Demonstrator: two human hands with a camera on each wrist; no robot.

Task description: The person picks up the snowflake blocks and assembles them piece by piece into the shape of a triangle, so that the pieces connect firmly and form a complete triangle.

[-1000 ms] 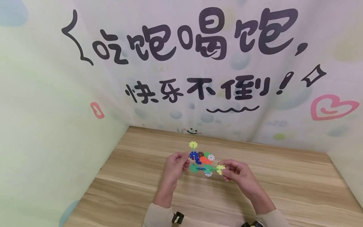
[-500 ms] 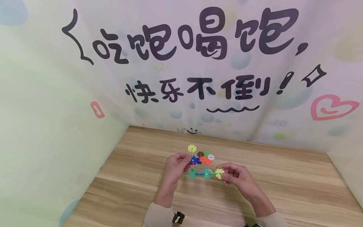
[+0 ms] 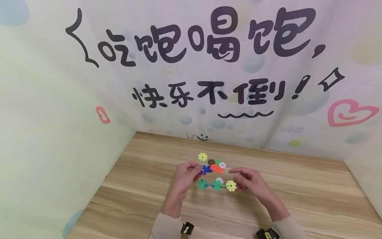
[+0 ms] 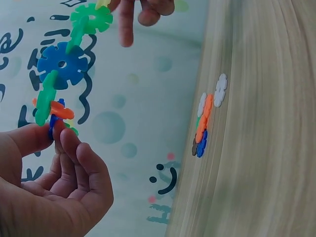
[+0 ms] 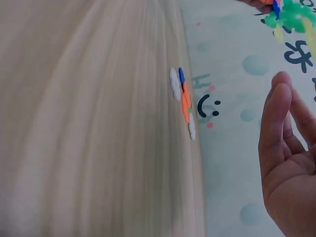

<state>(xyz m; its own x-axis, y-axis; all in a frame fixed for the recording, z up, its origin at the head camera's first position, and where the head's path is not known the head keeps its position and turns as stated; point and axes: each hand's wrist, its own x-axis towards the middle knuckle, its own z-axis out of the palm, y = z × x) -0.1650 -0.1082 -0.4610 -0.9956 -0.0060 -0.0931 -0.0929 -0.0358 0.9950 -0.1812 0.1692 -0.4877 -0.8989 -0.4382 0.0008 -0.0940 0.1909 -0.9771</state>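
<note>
In the head view my left hand (image 3: pixel 187 176) pinches a blue notched disc (image 3: pixel 204 170) between thumb and fingers. That disc belongs to an L-shaped chain of interlocking snowflake discs, raised above the table. A yellow disc (image 3: pixel 202 157) tops its upright part. Along the lower arm are a green disc (image 3: pixel 202 184), a blue disc (image 4: pixel 62 64) seen face-on in the left wrist view, another green disc (image 3: pixel 216 185) and a yellow end disc (image 3: pixel 231 186). Beside that end, my right hand (image 3: pixel 252 182) holds nothing; its extended fingers (image 5: pixel 276 113) are apart from the chain in the right wrist view.
Loose discs lie on the wooden table (image 3: pixel 143 172) behind the chain: orange (image 3: pixel 218 169), brown (image 3: pixel 211 162), white (image 3: pixel 222 165), green and blue. Another white disc (image 3: pixel 220 180) lies nearer. A printed curtain (image 3: pixel 185 73) rises at the table's back edge.
The chain has tilted and come lower, its lower discs turning face-on to the head view. My right hand has let go of the yellow end disc and drawn slightly away. My left hand keeps its pinch.
</note>
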